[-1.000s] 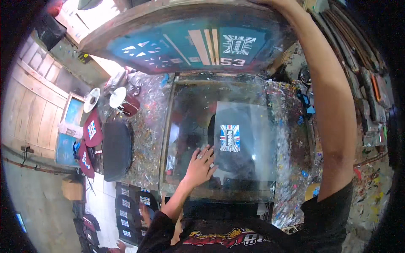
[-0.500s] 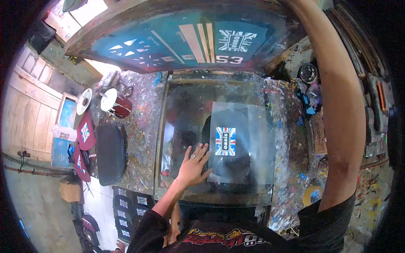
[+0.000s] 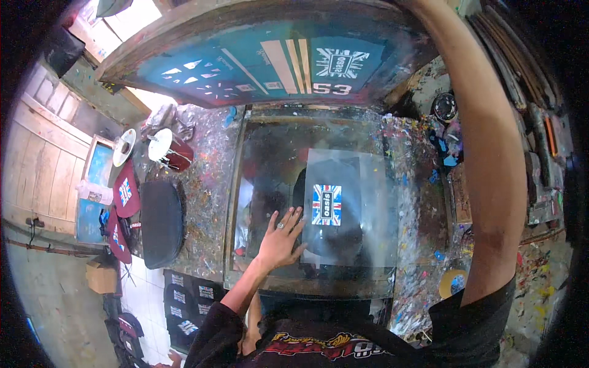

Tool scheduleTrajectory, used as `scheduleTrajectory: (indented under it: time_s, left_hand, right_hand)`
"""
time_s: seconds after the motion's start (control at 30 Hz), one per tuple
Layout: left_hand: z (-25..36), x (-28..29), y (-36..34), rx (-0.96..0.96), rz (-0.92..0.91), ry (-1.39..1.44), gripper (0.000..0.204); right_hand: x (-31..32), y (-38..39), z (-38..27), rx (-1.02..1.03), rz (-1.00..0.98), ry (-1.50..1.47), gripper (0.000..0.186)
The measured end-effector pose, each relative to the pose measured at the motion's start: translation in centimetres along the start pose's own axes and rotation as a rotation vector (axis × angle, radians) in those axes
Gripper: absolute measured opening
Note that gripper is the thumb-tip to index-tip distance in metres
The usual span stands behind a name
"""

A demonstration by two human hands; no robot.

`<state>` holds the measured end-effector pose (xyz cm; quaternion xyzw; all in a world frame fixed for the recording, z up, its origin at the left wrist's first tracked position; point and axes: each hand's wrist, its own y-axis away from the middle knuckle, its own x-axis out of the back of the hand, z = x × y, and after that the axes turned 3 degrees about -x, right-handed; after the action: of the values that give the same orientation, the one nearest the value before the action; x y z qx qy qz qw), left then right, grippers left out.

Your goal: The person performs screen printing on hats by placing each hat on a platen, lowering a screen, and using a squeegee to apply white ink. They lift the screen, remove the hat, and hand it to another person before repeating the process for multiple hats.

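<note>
**Glass print table, screen frame raised**

Nearest: the person's black printed shirt, at the lower edge. The left hand [image 3: 281, 240] lies flat, palm down, on the clear glass tabletop [image 3: 257, 178], fingers spread, a ring on one of them. Fingertips reach just beside the near left corner of a translucent rectangular film sheet [image 3: 368, 184] lying on the glass.

At the middle of that sheet sits a small rectangular flag print in red, white and blue [image 3: 327, 205], over a dark round shape under the glass. The glass is smeared and reflective, set in a worn frame.

Around the frame: a bench surface crusted with multicoloured paint flecks [image 3: 205, 184], rough and speckled. Left of it, a dark rounded fabric pad [image 3: 162, 222] and maroon fabric pieces carrying small flag prints [image 3: 126, 195]. Two white round lids [image 3: 161, 143] rest by a dark red pot. Right of the glass, a yellow tape roll [image 3: 453, 283].

Farther: the right arm [image 3: 485, 153] runs up the right side; its hand is out of view past the top edge, so the fingers cannot be told. A large wood-framed printing screen with teal mesh [image 3: 264, 58] stands tilted up above the far edge of the glass.

Far left: pale wooden plank doors [image 3: 37, 165], grey concrete floor.
</note>
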<state>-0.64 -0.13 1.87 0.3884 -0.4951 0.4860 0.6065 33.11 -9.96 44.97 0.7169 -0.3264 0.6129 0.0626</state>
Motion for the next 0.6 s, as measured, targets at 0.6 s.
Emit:
scheduleTrajectory:
  time_s: [0.6]
  left_hand:
    - [8.7, -4.2, -1.3, 0.139, 0.43, 0.025, 0.075]
  right_hand:
    - [-1.5, 1.5, 0.5, -0.172, 0.103, 0.184, 0.09]
